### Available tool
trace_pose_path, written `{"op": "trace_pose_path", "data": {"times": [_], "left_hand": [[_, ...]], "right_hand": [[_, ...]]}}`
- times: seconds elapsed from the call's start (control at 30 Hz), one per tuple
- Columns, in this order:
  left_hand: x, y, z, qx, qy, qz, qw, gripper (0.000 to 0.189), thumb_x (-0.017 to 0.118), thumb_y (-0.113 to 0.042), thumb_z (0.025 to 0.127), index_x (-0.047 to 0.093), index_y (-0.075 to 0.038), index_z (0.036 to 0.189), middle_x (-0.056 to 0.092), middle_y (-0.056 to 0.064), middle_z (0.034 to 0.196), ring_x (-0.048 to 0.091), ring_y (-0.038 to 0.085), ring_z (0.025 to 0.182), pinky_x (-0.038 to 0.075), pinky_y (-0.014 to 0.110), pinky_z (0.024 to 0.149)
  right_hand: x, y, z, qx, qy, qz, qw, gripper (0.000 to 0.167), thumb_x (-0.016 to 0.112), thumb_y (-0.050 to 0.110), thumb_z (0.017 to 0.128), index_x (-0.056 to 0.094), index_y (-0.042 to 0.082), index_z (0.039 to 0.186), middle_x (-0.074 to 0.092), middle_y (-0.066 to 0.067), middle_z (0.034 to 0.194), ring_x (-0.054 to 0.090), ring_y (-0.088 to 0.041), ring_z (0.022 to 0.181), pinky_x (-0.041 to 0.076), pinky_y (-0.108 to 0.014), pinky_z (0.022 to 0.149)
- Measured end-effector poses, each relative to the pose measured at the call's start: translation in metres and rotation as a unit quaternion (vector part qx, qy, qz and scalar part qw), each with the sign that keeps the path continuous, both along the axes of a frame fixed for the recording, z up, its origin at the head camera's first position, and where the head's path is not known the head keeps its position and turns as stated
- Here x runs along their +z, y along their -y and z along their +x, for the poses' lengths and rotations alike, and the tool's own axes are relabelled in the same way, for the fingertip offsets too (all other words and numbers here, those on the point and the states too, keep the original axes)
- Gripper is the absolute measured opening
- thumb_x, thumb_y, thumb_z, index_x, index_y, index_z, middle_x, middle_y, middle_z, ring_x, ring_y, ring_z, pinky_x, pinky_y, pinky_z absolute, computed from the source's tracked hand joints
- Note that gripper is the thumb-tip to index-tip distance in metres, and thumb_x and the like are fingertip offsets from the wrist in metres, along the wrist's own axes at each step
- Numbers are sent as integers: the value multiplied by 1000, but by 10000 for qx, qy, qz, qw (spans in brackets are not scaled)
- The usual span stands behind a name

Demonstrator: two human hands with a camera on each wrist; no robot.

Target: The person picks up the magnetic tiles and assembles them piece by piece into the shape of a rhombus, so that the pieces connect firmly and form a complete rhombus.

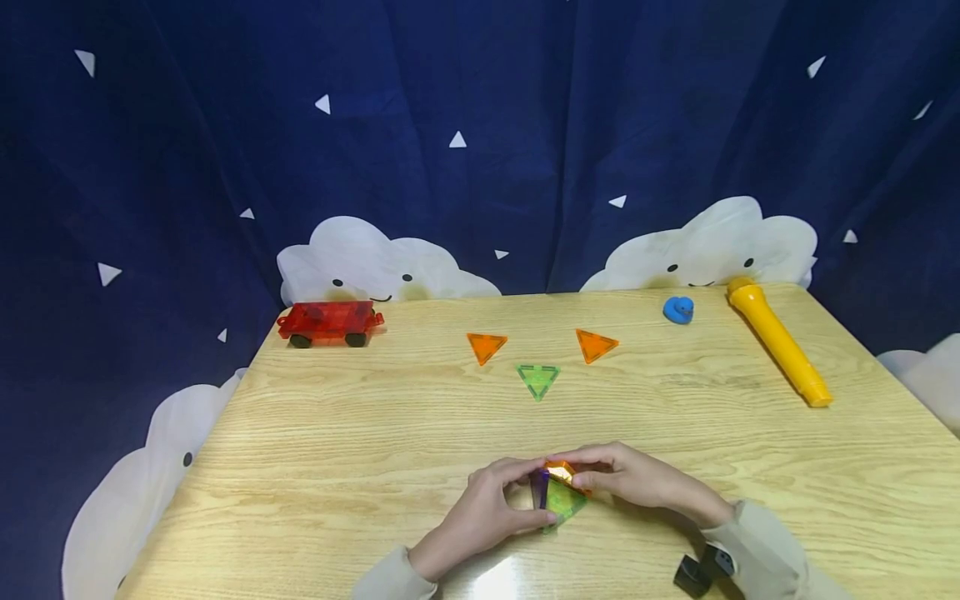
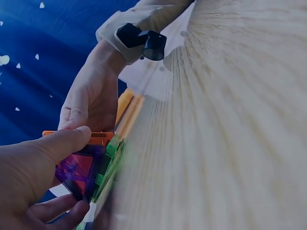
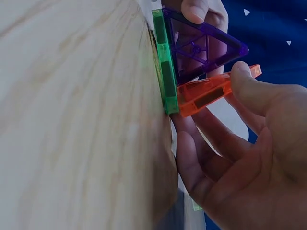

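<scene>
A green triangular magnetic tile (image 1: 564,502) lies flat on the table in front of me. Along one of its sides a purple triangular tile (image 3: 195,48) with an openwork centre stands up. My left hand (image 1: 483,510) grips the purple one, its fingers and thumb spread around the edges. On another side, an orange triangular tile (image 3: 206,93) leans inward at a slant, its tip close to the purple tile's tip. My right hand (image 1: 637,477) pinches this orange tile between thumb and fingers.
Farther back lie two loose orange triangles (image 1: 487,347) (image 1: 597,345) and a green triangle (image 1: 538,381). At the back left stands a red toy car base (image 1: 327,322). A blue toy duck (image 1: 678,310) and a yellow stick-like toy (image 1: 780,342) are at the right, before a dark blue curtain (image 1: 510,150).
</scene>
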State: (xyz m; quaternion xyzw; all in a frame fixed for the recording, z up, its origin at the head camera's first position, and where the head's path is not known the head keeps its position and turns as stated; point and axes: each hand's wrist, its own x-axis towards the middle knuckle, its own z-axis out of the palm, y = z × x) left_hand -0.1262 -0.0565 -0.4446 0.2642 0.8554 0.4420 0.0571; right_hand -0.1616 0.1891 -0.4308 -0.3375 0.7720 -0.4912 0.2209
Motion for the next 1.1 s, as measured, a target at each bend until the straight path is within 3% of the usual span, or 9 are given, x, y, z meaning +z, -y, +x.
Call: {"op": "trace_pose_path", "data": {"times": [0.27,0.67,0.9,1.1], "left_hand": [[1,0,-1,-45,117,181,9998,65,76,-39,79,57,-4,130,64,0,114,59,7,99,48,29,89],[1,-2,-1,73,27,208,9998,67,79,-38,75,57,-7,131,62,1,107,57,11,96,47,24,81],[1,-4,2,281,246,-130,9992,67,82,-41,70,58,-19,129,50,-6,100,48,9,92,30,31,82],[3,-2,3,219,459,-149,9986,66,81,-41,72,57,-20,130,47,-7,100,46,8,93,28,29,79]], "right_hand": [[-5,2,0,-32,-3,-127,9999,37,51,20,99,56,7,133,58,-15,129,53,-5,115,42,-20,92],[-2,7,1,-336,92,-171,9992,37,52,19,98,55,2,131,58,-18,127,55,-3,110,43,-20,91],[-4,8,3,-458,-29,-127,9989,32,55,19,96,60,4,125,62,-13,121,56,-4,105,44,-21,89],[-5,9,3,-528,2,-94,9986,30,56,20,96,61,5,121,63,-11,116,56,-4,102,44,-21,88]]}}
